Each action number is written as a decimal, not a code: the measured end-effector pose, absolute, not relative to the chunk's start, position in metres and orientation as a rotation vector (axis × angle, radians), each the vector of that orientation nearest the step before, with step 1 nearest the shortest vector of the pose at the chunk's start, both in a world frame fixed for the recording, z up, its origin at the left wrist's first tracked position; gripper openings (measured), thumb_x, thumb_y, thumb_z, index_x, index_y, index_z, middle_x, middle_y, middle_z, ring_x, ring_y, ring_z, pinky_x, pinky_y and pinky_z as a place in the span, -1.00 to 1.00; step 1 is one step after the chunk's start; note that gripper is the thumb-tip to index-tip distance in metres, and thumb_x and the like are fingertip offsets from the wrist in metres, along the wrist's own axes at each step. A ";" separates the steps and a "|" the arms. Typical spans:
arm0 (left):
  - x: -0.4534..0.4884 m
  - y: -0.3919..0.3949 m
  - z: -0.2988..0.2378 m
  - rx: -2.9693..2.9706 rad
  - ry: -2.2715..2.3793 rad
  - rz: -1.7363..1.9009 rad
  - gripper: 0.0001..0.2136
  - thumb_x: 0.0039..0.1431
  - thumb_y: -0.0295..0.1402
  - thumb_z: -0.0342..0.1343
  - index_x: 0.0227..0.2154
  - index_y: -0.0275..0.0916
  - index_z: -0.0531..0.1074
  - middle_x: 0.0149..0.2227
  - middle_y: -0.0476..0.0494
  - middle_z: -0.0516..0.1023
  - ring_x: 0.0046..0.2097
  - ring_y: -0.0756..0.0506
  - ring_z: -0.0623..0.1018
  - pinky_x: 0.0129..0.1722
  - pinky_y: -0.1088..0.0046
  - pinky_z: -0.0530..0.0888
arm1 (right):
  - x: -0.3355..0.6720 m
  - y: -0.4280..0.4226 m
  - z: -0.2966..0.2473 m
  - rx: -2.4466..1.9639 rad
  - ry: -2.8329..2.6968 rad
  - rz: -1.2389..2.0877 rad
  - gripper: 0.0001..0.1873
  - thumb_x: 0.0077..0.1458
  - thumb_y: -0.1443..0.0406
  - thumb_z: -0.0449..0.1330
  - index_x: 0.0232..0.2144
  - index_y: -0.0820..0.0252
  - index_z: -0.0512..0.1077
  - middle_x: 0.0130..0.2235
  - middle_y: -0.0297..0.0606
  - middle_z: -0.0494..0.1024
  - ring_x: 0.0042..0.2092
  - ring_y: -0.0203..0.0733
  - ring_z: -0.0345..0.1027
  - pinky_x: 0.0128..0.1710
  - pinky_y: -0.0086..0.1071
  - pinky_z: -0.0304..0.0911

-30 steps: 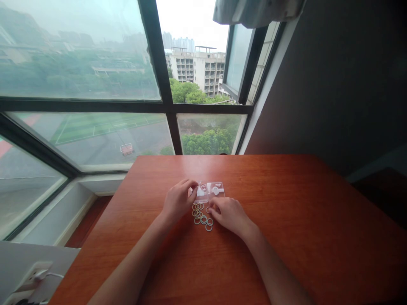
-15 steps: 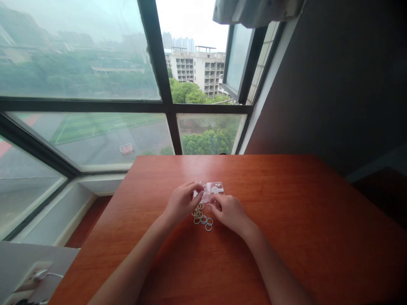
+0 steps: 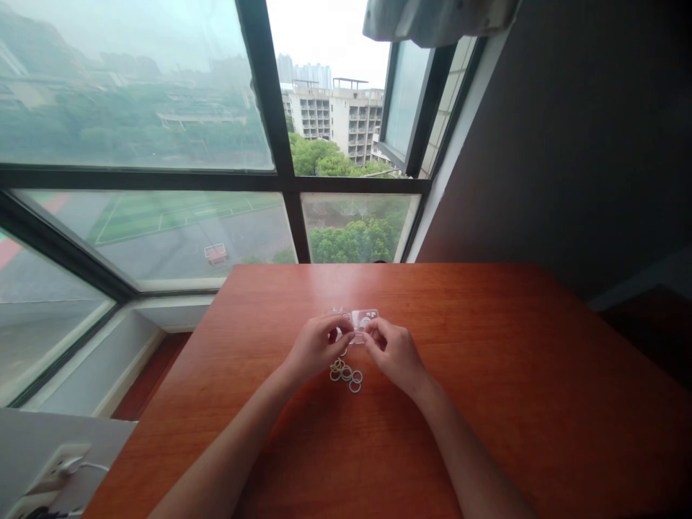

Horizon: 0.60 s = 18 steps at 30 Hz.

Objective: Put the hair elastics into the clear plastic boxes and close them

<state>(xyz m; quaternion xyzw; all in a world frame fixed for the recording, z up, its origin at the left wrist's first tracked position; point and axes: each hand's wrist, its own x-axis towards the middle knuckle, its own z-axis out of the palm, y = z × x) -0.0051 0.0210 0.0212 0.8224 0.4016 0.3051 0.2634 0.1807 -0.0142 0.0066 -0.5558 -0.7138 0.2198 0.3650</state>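
My left hand [image 3: 318,344] is closed, thumb and forefinger pinched together. Facing it, my right hand [image 3: 393,353] is also closed in a pinch. Between the two sets of fingertips, a pale edge shows, but I cannot tell whether it belongs to a small held piece or to the box. Just beyond my fingers lies a clear plastic box [image 3: 372,315], opened flat, with a white marking inside; my hands partly cover it. Below my hands, several thin rings [image 3: 347,373] in yellowish and bluish-grey tones overlap on the table. The left hand hides part of the ring pile.
The reddish-brown wooden table [image 3: 486,375] spreads out around my hands. Its far edge meets a dark-framed window [image 3: 295,216]. A dark wall [image 3: 567,144] rises at the right. At lower left is a wall socket [image 3: 59,468] with a white plug.
Both hands have come closer together in front of the clear box. My left hand has moved right and slightly down, my right hand slightly up. The loose rings beside them have stayed put.
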 end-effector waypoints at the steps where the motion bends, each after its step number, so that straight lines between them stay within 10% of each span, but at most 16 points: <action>1: -0.006 0.022 0.021 2.224 1.090 0.818 -0.91 0.15 -0.42 0.06 -0.42 -0.27 0.45 -0.48 -0.01 0.42 -0.45 0.05 0.34 -0.43 0.58 0.26 | 0.181 -0.014 0.006 -1.443 -1.838 0.554 -0.89 0.13 0.25 0.09 -0.40 0.14 0.36 -0.56 -0.43 0.36 -0.51 -0.34 0.23 -0.45 -0.50 0.06; 18: -0.013 0.027 0.013 2.327 1.302 0.806 -0.93 0.14 -0.44 0.04 -0.38 -0.22 0.42 -0.41 -0.02 0.48 -0.43 0.02 0.39 -0.40 0.55 0.30 | 0.179 -0.013 0.002 -1.557 -1.950 0.480 -0.77 0.18 0.23 0.07 -0.13 0.10 0.42 -0.35 -0.29 0.58 -0.33 -0.20 0.43 -0.30 -0.45 0.16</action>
